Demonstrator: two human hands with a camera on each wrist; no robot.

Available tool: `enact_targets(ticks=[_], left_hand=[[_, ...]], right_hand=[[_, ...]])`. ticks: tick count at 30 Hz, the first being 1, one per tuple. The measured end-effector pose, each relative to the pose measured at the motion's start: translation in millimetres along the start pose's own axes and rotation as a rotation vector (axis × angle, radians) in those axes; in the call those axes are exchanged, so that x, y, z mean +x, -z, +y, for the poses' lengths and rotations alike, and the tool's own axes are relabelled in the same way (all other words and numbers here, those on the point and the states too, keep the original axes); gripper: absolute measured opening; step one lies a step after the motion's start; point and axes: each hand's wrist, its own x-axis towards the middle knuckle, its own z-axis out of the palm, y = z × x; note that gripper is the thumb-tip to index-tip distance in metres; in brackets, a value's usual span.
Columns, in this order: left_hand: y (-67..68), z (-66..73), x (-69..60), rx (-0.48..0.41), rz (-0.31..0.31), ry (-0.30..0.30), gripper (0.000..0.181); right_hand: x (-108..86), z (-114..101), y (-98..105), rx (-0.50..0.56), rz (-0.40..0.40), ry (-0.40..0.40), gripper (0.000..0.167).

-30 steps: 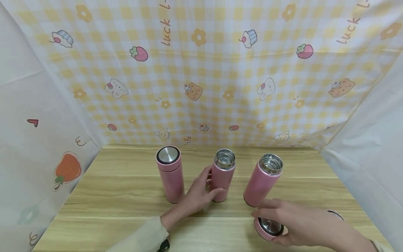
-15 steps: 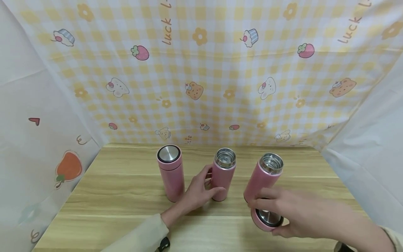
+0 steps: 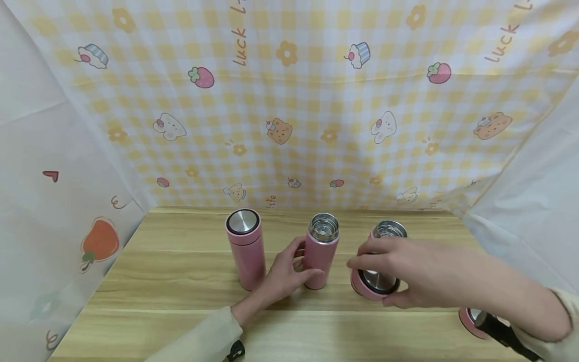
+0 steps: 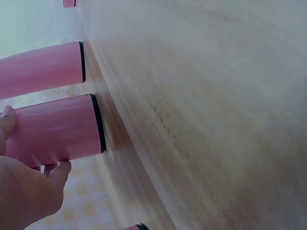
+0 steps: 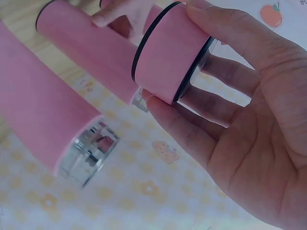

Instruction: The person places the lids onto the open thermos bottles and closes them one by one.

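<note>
Since the earlier head view, right hand (image 3: 416, 271) and lid (image 3: 379, 282) have shifted forward, overlapping the right flask (image 3: 390, 230). Gingham cloth (image 3: 312, 100) hangs behind a wood-grained tabletop (image 3: 181, 261). Three pink vacuum flasks, satin-coated cylinders, stand on it: left flask (image 3: 246, 254) capped, middle flask (image 3: 320, 256) and right flask open, steel necks glossy. Left hand (image 3: 284, 279) half-wraps the middle flask's body with fingers and thumb, presumably steadying it. Right fingers curl round the lid's side opposite the thumb, steel top toward the palm, probably keeping the underside free; lid apart from the necks. Second lid (image 3: 468, 324) rests at right, partly hidden.
</note>
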Motion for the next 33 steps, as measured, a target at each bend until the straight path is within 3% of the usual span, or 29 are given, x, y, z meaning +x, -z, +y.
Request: enact_targets(ticks=[11,21,25,33], left_hand=[[1.1,-2.5,0.2,0.004,0.0,0.003,0.07],[1.6,-3.8,1.5,-0.001,-0.005,0.0,0.068],[0.9,-2.5,1.8,0.002,-0.009,0.008,0.069],[0.9,-1.5,1.7,0.001,-0.006,0.017,0.068]], right_hand=[[29.3,19.2,25.1,0.09,-0.046,-0.005,0.055],[61.5,39.8,37.1,0.145,-0.081,-0.005,0.037],[69.8,45.3,40.6,0.139,-0.109,-0.02,0.042],[81.8,52.4,40.2,0.116,-0.091,0.055,0.031]])
